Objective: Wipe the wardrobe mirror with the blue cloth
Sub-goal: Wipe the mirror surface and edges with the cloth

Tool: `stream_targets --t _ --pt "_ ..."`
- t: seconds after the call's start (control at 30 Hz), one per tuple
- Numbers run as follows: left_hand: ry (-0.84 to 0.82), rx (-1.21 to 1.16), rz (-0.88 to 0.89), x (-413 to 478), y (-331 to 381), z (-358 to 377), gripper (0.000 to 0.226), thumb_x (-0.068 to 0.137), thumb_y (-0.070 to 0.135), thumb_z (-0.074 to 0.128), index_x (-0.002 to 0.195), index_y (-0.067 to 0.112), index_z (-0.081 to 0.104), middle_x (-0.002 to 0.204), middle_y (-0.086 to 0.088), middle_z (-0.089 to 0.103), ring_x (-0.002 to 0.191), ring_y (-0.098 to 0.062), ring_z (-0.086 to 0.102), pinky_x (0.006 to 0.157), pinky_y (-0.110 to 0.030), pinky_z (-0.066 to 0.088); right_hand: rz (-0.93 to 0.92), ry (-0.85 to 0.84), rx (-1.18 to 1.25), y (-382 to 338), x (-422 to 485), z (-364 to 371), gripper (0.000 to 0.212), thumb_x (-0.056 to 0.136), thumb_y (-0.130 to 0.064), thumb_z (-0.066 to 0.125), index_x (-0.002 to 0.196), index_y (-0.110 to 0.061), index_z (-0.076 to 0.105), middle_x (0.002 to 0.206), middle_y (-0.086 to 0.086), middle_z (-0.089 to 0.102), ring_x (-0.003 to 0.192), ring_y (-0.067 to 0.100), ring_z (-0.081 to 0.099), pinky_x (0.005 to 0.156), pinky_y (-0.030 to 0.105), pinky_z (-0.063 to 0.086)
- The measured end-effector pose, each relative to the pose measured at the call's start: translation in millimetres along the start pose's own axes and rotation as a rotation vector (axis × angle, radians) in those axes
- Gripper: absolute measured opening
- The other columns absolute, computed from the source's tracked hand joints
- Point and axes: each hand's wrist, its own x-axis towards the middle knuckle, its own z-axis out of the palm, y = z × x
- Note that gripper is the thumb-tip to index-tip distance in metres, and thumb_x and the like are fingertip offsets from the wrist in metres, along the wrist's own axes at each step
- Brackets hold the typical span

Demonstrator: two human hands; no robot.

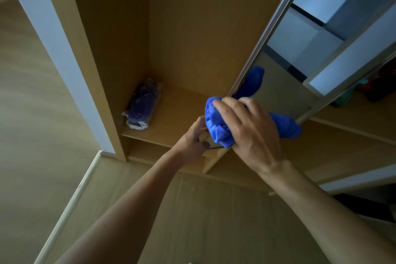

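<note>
Right hand (246, 128) grips the bunched cloth (216, 126), fingers spread over the top of the wad and thumb side hidden. One tail of cloth sticks out past the knuckles to the right.

The wad sits at the low left corner of the mirror (276, 88), apparently pressed against it. Contact itself is hidden under the hand.

Key relation: the pane lies up and to the right of the right hand. Its long axis runs up and away along the metal frame (269, 28). Nearly all the glass is beyond the fingertips, none below the wrist. Judgement: strokes must travel upward and rightward from this corner.

A blue reflection of the cloth shows in the glass just above the fingers.

Left hand (191, 138) is just left of the cloth, lower and nearer the body. Its fingers are curled at the frame's bottom corner and seem to pinch the edge to steady the door. The right hand is the one on the work.

Surface: smooth glass, upright, in a door that may shift under pressure.

Left of both hands is an open wooden compartment. A purple packet (140, 105) lies on its shelf (177, 109), well apart from the hands.

Below the forearms is wood-look floor (214, 221). Far left is a pale wall (49, 28).
</note>
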Motion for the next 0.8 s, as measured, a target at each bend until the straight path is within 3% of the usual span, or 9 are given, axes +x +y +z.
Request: stream_targets --t 0.1,0.17,0.23,0.33,0.43,0.5,0.6,0.7,0.8 --pt "-0.037 -0.043 -0.051 0 -4 0 0.077 0.082 -0.029 0.044 0.147 0.013 0.036 0.141 0.005 0.048 0.122 0.014 0.049 0.09 -0.004 0.041 0.039 0.119 0.009 11 14 -26 0.059 0.082 -0.011 0.068 0.139 -0.007 0.056 0.134 0.009 0.061 0.108 0.031 0.054 0.086 0.046 0.05" --pt "-0.039 -0.064 -0.064 0 -6 0 0.077 0.083 -0.029 0.042 0.142 0.02 0.037 0.137 0.015 0.047 0.115 0.029 0.045 0.088 -0.003 0.042 0.044 0.151 -0.014 16 21 -34 0.055 0.085 -0.014 0.066 0.139 -0.008 0.056 0.134 0.008 0.061 0.109 0.031 0.054 0.09 0.046 0.049" --pt "-0.024 -0.065 -0.068 0 -6 1 0.073 0.086 -0.026 0.043 0.142 0.022 0.039 0.141 0.013 0.047 0.123 0.02 0.047 0.092 -0.007 0.043 0.042 0.146 -0.024 15 20 -33 0.053 0.087 -0.017 0.067 0.139 -0.009 0.057 0.134 0.007 0.061 0.109 0.031 0.056 0.091 0.046 0.049" --pt "0.005 -0.095 -0.062 0 -10 1 0.061 0.095 -0.015 0.043 0.148 0.016 0.04 0.148 -0.001 0.051 0.137 -0.011 0.049 0.107 -0.028 0.043 0.031 0.124 -0.028 10 11 -17 0.053 0.087 -0.016 0.068 0.138 -0.009 0.058 0.134 0.007 0.062 0.108 0.032 0.058 0.089 0.045 0.049" --pt "0.02 -0.116 -0.078 2 -11 1 0.057 0.101 -0.009 0.042 0.15 0.02 0.04 0.146 -0.006 0.054 0.138 -0.019 0.051 0.117 -0.045 0.039 0.017 0.101 -0.039 4 -2 9 0.055 0.083 -0.01 0.074 0.137 -0.01 0.06 0.132 0.005 0.063 0.105 0.031 0.061 0.088 0.044 0.051" --pt "0.028 -0.113 -0.087 2 -12 1 0.062 0.098 -0.014 0.041 0.15 0.02 0.04 0.145 -0.006 0.055 0.137 -0.018 0.052 0.115 -0.042 0.042 0.009 0.081 -0.038 1 -10 27 0.059 0.08 -0.008 0.077 0.136 -0.01 0.06 0.132 0.004 0.064 0.104 0.031 0.061 0.087 0.043 0.051" --pt "0.049 -0.064 -0.074 1 -15 -1 0.07 0.09 -0.021 0.047 0.149 0.019 0.043 0.139 -0.007 0.059 0.13 -0.015 0.056 0.101 -0.024 0.049 -0.01 0.029 -0.061 -6 -19 50 0.063 0.077 -0.01 0.08 0.137 -0.011 0.06 0.131 0.003 0.064 0.102 0.029 0.061 0.084 0.041 0.052" --pt "0.032 -0.04 -0.066 3 -21 -3 0.069 0.086 -0.025 0.046 0.145 0.011 0.045 0.125 -0.017 0.063 0.116 -0.027 0.06 0.096 -0.034 0.049 -0.018 -0.044 -0.072 -12 -26 64 0.068 0.074 -0.012 0.082 0.138 -0.012 0.059 0.131 0.002 0.063 0.103 0.028 0.061 0.083 0.04 0.052" --pt "-0.004 -0.037 -0.076 3 -26 -3 0.074 0.084 -0.031 0.039 0.147 0.007 0.043 0.129 -0.021 0.059 0.119 -0.028 0.057 0.098 -0.042 0.048 -0.012 -0.079 -0.041 -14 -28 64 0.069 0.072 -0.01 0.083 0.137 -0.011 0.06 0.13 0.003 0.064 0.103 0.03 0.062 0.084 0.041 0.053"
